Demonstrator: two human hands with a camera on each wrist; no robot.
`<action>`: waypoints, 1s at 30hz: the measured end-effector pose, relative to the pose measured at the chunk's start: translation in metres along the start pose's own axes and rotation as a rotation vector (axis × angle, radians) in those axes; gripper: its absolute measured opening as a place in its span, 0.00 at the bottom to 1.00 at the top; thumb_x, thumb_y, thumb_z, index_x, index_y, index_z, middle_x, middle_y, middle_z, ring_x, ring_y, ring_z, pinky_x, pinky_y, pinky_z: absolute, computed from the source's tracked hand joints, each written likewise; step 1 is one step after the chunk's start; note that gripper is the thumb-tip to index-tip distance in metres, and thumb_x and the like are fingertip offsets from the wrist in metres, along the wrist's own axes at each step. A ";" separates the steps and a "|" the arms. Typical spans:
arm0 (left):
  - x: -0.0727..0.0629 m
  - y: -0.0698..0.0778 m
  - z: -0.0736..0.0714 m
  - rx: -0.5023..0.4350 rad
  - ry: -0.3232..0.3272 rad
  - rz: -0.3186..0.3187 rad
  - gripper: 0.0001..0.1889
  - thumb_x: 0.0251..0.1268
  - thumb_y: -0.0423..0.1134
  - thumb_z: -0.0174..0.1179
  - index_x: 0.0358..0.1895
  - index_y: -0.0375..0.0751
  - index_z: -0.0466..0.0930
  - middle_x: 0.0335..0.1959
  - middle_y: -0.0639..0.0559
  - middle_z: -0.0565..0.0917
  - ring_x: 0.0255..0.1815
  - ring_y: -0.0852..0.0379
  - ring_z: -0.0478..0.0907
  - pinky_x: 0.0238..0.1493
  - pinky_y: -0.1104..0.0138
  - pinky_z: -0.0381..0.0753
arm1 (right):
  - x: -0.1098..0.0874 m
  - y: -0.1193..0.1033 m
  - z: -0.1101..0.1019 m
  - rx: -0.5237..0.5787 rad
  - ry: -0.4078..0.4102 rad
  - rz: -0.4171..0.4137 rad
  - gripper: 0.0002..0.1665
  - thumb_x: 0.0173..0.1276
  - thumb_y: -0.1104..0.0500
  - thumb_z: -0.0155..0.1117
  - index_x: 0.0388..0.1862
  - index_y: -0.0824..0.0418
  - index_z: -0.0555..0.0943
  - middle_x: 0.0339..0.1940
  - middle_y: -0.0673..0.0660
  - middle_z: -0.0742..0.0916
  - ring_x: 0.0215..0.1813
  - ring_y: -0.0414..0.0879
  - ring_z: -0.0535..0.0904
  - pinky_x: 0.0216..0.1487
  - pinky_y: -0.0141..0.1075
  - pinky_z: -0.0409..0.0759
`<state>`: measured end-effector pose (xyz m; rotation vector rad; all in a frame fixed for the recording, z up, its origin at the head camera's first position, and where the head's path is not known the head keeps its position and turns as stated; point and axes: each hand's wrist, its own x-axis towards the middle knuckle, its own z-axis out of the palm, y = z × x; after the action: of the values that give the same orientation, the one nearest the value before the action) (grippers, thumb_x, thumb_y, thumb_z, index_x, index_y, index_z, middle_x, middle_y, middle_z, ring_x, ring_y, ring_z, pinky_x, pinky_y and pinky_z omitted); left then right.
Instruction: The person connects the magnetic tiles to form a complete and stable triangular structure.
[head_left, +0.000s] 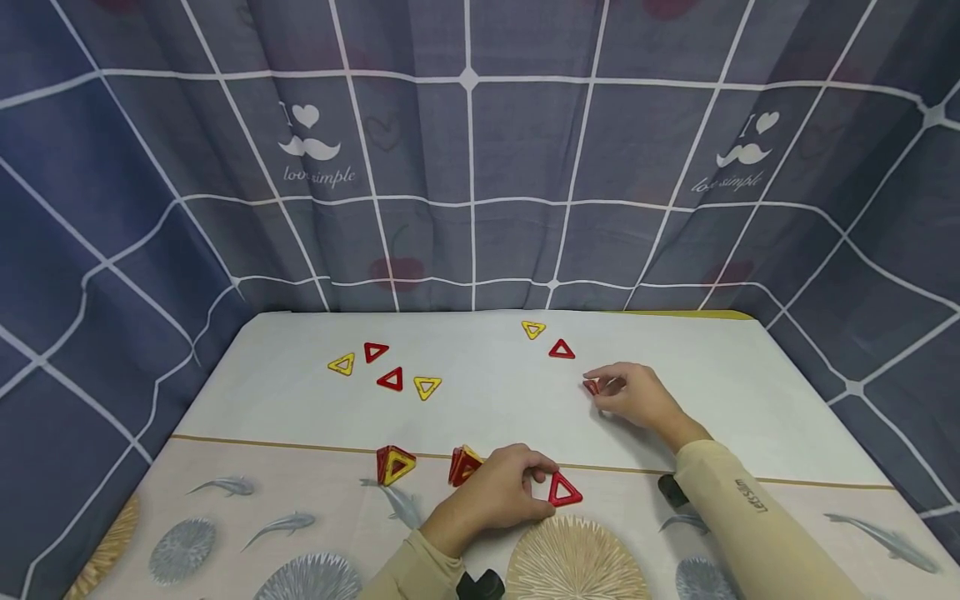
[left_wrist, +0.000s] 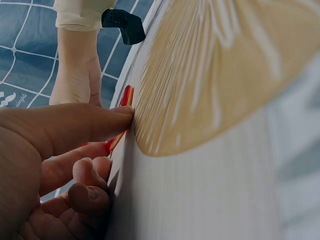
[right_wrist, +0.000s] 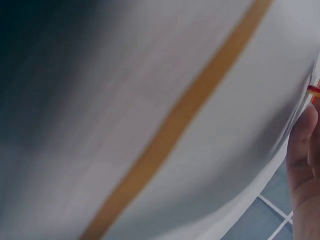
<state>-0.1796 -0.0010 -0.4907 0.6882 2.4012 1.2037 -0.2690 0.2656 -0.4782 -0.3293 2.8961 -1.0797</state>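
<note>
1. head view: left hand (head_left: pixel 501 492) rests on the surface (head_left: pixel 750 392), fingers curled round one corner of a flat red triangle (head_left: pixel 564 491) near the front edge. a built red-yellow pyramid (head_left: pixel 394 464) stands to its left; a second pyramid (head_left: pixel 463 464) touches the left hand, partly hidden, so cannot tell if it is finished.
2. head view: right hand (head_left: pixel 632 394) sits further back, its grip pinching a small red piece (head_left: pixel 591 386), mostly hidden.
3. head view: six loose triangles lie flat at the back — four left (head_left: pixel 389 379), two centre (head_left: pixel 561 350). judged: two shapes up, most pieces unused, roughly a third through.
4. left wrist view: thumb (left_wrist: pixel 85 125) presses the red triangle (left_wrist: pixel 126 97) against the surface; other fingers curled under.
5. right wrist view: blurred; only a hand edge (right_wrist: pixel 305 165) and a red sliver (right_wrist: pixel 314 91) show, grip unclear here.
</note>
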 end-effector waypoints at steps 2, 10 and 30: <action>0.000 0.000 0.000 0.004 0.001 -0.001 0.21 0.49 0.35 0.78 0.50 0.43 0.87 0.33 0.62 0.75 0.28 0.65 0.69 0.30 0.71 0.72 | 0.000 0.000 0.001 -0.007 -0.005 0.004 0.19 0.59 0.65 0.76 0.51 0.60 0.88 0.35 0.50 0.86 0.40 0.48 0.82 0.44 0.44 0.80; -0.001 0.001 0.000 -0.011 0.001 0.005 0.21 0.49 0.35 0.78 0.50 0.43 0.87 0.32 0.62 0.75 0.26 0.65 0.70 0.28 0.71 0.72 | -0.003 -0.001 0.001 0.009 -0.016 0.073 0.23 0.62 0.56 0.77 0.56 0.58 0.86 0.55 0.59 0.85 0.46 0.50 0.83 0.47 0.46 0.79; -0.003 -0.002 0.001 0.024 0.015 -0.003 0.25 0.51 0.36 0.77 0.57 0.46 0.87 0.33 0.63 0.75 0.29 0.64 0.67 0.30 0.70 0.68 | -0.030 -0.005 -0.001 0.114 -0.173 -0.049 0.19 0.57 0.57 0.80 0.47 0.59 0.89 0.42 0.49 0.90 0.44 0.41 0.85 0.48 0.34 0.78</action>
<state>-0.1771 -0.0032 -0.4921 0.6848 2.4317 1.1846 -0.2388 0.2686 -0.4753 -0.4654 2.6761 -1.1560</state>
